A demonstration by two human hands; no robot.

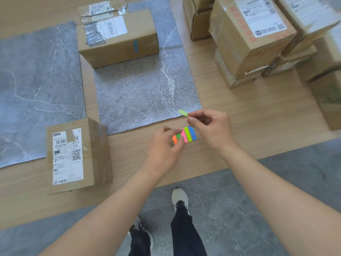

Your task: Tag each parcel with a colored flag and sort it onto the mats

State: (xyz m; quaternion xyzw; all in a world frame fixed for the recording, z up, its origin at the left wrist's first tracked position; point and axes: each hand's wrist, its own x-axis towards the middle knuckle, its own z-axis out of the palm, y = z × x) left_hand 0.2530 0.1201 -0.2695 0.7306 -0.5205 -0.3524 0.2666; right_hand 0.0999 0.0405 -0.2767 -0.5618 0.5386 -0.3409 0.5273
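Note:
My left hand [165, 145] holds a pad of coloured flags [185, 135] with orange, green, pink, lime and blue strips. Just above the pad, my right hand [208, 126] pinches a single light-green flag [183, 112] between thumb and forefinger. A cardboard parcel [77, 154] with a white shipping label stands on the wooden table near the front left, partly on the left grey mat [36, 85]. Another parcel [118, 37], carrying a blue flag [135, 46] on its side, sits at the back of the middle grey mat [147, 93].
Several stacked cardboard parcels [254, 37] fill the back right of the wooden table [249, 111]. The table's front edge runs across the view, with grey tiled floor [258, 200] and my feet below it.

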